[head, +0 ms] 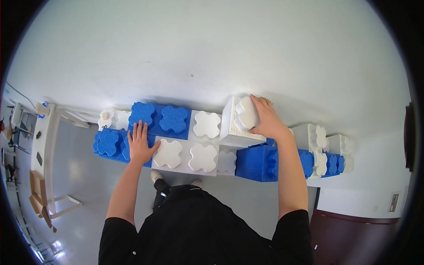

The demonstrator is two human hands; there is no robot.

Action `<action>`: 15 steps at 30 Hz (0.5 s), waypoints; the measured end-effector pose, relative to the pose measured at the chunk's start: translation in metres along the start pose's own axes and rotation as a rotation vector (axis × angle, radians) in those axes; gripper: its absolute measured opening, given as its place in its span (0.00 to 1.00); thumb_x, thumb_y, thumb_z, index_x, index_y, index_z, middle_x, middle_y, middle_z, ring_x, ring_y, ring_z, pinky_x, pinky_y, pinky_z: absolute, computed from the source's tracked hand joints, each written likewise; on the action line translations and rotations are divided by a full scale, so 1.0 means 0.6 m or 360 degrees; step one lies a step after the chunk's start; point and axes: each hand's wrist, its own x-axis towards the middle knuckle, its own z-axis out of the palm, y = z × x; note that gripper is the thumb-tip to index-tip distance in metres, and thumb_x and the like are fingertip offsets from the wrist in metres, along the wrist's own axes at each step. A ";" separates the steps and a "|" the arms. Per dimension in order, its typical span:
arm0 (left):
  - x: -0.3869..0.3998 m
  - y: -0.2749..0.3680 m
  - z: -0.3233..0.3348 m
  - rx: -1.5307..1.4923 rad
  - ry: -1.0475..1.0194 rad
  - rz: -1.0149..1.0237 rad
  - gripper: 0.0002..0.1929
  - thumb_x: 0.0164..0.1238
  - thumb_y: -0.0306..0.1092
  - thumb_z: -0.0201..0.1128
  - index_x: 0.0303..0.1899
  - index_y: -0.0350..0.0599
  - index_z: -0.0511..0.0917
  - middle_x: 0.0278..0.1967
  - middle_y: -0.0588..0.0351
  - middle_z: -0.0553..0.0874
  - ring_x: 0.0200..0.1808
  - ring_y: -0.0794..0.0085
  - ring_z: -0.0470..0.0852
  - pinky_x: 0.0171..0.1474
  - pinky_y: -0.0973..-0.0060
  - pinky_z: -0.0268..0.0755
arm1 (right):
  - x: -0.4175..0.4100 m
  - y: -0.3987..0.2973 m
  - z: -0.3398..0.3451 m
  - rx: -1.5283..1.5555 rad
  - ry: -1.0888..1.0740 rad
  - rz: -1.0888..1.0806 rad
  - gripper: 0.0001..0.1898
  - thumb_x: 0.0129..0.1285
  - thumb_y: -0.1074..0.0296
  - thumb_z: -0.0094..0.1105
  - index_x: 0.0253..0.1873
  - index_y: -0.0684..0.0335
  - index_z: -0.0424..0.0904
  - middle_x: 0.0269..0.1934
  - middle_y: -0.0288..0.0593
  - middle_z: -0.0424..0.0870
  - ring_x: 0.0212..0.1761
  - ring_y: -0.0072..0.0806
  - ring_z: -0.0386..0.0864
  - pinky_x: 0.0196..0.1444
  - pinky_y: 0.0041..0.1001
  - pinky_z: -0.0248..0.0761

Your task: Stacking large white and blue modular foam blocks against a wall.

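Large blue and white foam building blocks with clover-shaped studs stand stacked in a row along the wall. My left hand [140, 145] lies with spread fingers on the stack, between a blue block [174, 119] and the white block [202, 158] in front of it. My right hand [270, 117] grips the stud of a taller white block [243, 139], thumb in front and fingers over its far side. Below and beside that block is a blue block [253, 164]. Part of the row is hidden behind my right forearm.
A pale wall [198, 49] runs right behind the blocks. At left are a white table [46, 145] with small objects, an open cardboard box [38, 188] and a stool [68, 202]. More white blocks [304, 135] continue right, near a dark red door [354, 238].
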 end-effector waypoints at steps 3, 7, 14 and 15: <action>0.000 -0.002 -0.001 0.0018 -0.0009 -0.0016 0.51 0.65 0.64 0.66 0.82 0.45 0.57 0.84 0.48 0.56 0.86 0.53 0.49 0.83 0.43 0.38 | 0.001 0.000 -0.005 -0.0052 -0.0025 -0.0003 0.64 0.37 0.69 0.87 0.82 0.63 0.56 0.76 0.54 0.65 0.81 0.54 0.59 0.82 0.43 0.60; 0.000 -0.002 0.000 0.0020 -0.0006 -0.0007 0.50 0.66 0.63 0.66 0.82 0.45 0.57 0.84 0.48 0.56 0.86 0.53 0.49 0.83 0.43 0.38 | 0.003 -0.001 -0.015 -0.0181 -0.0123 0.0017 0.64 0.38 0.70 0.87 0.83 0.63 0.55 0.77 0.53 0.64 0.81 0.53 0.59 0.82 0.42 0.61; -0.001 -0.001 -0.002 0.0014 0.0019 0.0014 0.50 0.65 0.62 0.67 0.82 0.45 0.57 0.84 0.48 0.56 0.86 0.53 0.49 0.83 0.43 0.38 | -0.003 0.026 0.030 -0.0304 -0.0080 0.0011 0.62 0.43 0.70 0.82 0.83 0.65 0.50 0.78 0.57 0.61 0.84 0.58 0.52 0.85 0.56 0.48; -0.001 0.000 -0.002 0.0009 0.0016 0.0011 0.50 0.65 0.61 0.67 0.82 0.44 0.57 0.84 0.48 0.56 0.86 0.52 0.49 0.83 0.43 0.38 | -0.003 0.030 0.039 -0.0304 -0.0081 0.0012 0.62 0.43 0.70 0.82 0.83 0.65 0.50 0.78 0.57 0.61 0.84 0.58 0.52 0.85 0.56 0.48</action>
